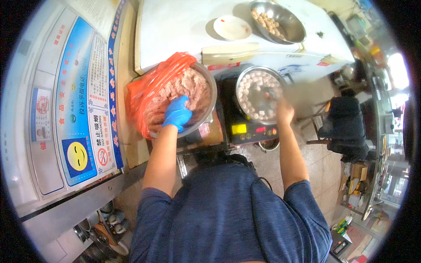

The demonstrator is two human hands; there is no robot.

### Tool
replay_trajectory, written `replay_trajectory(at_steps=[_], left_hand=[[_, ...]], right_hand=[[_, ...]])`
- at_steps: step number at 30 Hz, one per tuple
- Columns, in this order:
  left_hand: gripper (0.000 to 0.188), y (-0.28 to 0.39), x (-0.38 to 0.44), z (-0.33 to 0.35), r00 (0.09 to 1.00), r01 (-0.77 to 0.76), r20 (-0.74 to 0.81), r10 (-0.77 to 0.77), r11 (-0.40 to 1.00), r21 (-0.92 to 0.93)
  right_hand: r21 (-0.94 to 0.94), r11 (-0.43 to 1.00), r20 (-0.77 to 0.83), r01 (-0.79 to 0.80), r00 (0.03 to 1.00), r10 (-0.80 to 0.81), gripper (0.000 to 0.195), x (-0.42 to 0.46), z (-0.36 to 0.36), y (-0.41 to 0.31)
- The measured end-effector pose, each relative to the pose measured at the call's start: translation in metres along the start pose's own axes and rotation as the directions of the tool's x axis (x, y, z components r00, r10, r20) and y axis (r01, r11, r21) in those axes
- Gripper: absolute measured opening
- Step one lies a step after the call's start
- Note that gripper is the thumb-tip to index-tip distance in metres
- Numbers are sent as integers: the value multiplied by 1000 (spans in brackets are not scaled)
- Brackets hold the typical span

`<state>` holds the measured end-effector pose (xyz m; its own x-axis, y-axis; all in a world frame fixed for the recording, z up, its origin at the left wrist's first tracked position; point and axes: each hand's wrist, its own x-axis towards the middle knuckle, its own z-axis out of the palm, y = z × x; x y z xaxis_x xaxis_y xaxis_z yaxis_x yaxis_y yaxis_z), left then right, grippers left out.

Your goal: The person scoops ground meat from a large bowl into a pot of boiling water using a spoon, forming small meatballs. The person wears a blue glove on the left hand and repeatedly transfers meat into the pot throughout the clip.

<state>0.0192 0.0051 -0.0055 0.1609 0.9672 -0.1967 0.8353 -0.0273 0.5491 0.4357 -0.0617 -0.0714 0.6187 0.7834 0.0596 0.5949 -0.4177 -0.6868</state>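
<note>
My left hand [178, 112], in a blue disposable glove, is closed at the near part of a large metal bowl [210, 98]. A small lump of pink minced meat shows at its thumb side. More minced meat [194, 82] fills the bowl, and a red plastic bag [144, 95] drapes its left side. My bare right hand [284, 111] is at the right rim of a round metal pot [239, 102], blurred by motion; whether it holds a utensil is unclear. Pale meatballs [251, 80] float around the liquid in the pot, with a blurred reddish spot near the middle.
The pot stands on a black induction cooker [235, 138] with lit displays. Behind, a white chest freezer [184, 19] bears a white plate [232, 28] and a steel bowl [292, 29] holding meatballs. A poster-covered wall [75, 98] rises at left. Dark cloth [343, 121] covers a chair at right.
</note>
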Motion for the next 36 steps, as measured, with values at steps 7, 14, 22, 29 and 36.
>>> replay_trajectory(at_steps=[7, 14, 22, 29, 36], left_hand=[[21, -13, 5, 6, 986, 82, 165, -16, 911, -405], [20, -13, 7, 5, 994, -57, 78, 79, 967, -249], [32, 2, -4, -6, 999, -40, -20, 38, 650, -759], [24, -1, -5, -4, 991, -101, -127, 36, 823, -559], [12, -3, -6, 0, 973, -197, -194, 127, 892, -407]], right_hand=[[-403, 905, 182, 136, 981, -67, 27, -21, -4, -2], [-3, 993, -35, 119, 992, -119, 27, -46, -7, -31], [657, 743, 194, -131, 981, 1, 28, -93, -15, -163], [736, 633, 391, -240, 914, -109, 25, -128, -5, -233], [583, 811, 295, 50, 917, -269, 23, -141, 6, -244]])
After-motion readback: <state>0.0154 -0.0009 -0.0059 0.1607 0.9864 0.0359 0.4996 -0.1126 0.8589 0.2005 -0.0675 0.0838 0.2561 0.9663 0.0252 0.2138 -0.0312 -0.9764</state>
